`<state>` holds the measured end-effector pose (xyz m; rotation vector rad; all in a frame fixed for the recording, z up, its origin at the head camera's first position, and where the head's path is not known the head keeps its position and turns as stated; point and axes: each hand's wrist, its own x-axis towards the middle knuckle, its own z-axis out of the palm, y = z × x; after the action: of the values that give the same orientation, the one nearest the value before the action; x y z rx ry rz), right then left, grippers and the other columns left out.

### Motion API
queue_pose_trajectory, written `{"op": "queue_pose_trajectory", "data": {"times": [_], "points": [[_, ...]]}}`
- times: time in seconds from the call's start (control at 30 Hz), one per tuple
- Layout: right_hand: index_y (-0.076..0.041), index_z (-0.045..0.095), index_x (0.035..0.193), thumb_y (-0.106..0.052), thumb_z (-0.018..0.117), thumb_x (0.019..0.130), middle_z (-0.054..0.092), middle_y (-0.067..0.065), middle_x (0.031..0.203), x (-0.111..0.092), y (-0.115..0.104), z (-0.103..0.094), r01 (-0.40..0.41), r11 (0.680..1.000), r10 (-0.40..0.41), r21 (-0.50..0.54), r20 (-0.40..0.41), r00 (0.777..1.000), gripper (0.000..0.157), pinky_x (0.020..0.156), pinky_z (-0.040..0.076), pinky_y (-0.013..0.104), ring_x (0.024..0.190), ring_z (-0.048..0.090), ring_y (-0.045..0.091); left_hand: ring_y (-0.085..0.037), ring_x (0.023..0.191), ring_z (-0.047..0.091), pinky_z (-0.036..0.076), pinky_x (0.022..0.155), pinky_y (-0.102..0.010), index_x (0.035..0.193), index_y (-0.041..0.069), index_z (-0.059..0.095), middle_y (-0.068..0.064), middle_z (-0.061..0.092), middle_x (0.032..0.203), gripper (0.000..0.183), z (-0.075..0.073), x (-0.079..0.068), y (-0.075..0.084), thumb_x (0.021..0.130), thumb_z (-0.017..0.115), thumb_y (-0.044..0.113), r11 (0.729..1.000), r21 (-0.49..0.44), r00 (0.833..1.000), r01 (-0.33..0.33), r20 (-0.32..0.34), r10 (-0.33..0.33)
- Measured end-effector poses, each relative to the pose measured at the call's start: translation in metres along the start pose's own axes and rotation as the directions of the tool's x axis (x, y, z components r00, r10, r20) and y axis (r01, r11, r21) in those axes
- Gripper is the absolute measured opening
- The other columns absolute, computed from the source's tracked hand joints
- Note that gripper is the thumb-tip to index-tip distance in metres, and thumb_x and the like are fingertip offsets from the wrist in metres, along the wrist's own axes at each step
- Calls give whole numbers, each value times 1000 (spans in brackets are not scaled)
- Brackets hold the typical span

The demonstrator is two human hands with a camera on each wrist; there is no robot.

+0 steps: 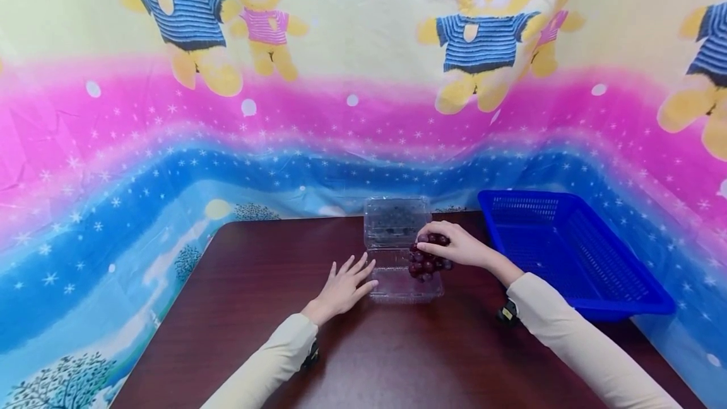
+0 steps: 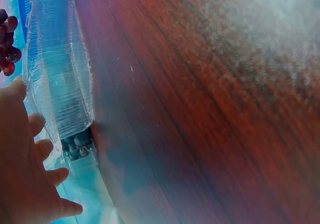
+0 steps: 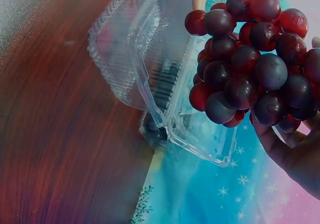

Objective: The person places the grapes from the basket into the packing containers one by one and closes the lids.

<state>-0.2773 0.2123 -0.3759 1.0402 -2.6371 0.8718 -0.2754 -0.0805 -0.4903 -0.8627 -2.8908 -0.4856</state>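
My right hand (image 1: 454,243) holds a bunch of dark red grapes (image 1: 427,262) above the right part of a clear plastic clamshell box (image 1: 392,289). The bunch fills much of the right wrist view, with round grapes (image 3: 245,59) packed close and fingers (image 3: 280,149) under and behind them. The box lies with its lid (image 1: 397,204) raised at the back. With fingers spread, my left hand (image 1: 343,289) is at the box's left side, fingertips at or very near its rim. In the left wrist view the box's ribbed wall (image 2: 65,69) stands beside those fingers.
A blue plastic basket (image 1: 568,251) with slotted walls stands to the right. Dark round fruit (image 2: 77,144) in clear plastic sits behind the clamshell box. The brown table (image 1: 255,308) ends at a patterned cloth (image 1: 318,175) hung behind it.
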Motion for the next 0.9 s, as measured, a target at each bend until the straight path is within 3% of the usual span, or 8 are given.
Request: {"op": "queue_pose_trajectory", "data": {"times": [0.37, 0.9], "points": [[-30, 63, 103, -38, 61, 89, 62, -16, 100, 1, 4, 14, -20, 1000, 20, 10, 15, 1000, 16, 84, 44, 38, 97, 53, 11, -30, 140, 21, 16, 105, -67, 145, 23, 34, -1, 24, 153, 58, -1, -3, 2, 95, 35, 53, 1000, 3, 1000, -1, -9, 1], [-25, 64, 102, -34, 61, 89, 63, -13, 99, 5, 11, 32, 56, 998, -56, -1, -13, 998, 16, 81, 45, 37, 95, 55, 11, -32, 139, 23, 16, 105, -66, 145, 23, 34, -3, 26, 152, 58, 0, 0, 1, 95, 35, 53, 1000, 13, 1000, 2, -7, -2]]}}
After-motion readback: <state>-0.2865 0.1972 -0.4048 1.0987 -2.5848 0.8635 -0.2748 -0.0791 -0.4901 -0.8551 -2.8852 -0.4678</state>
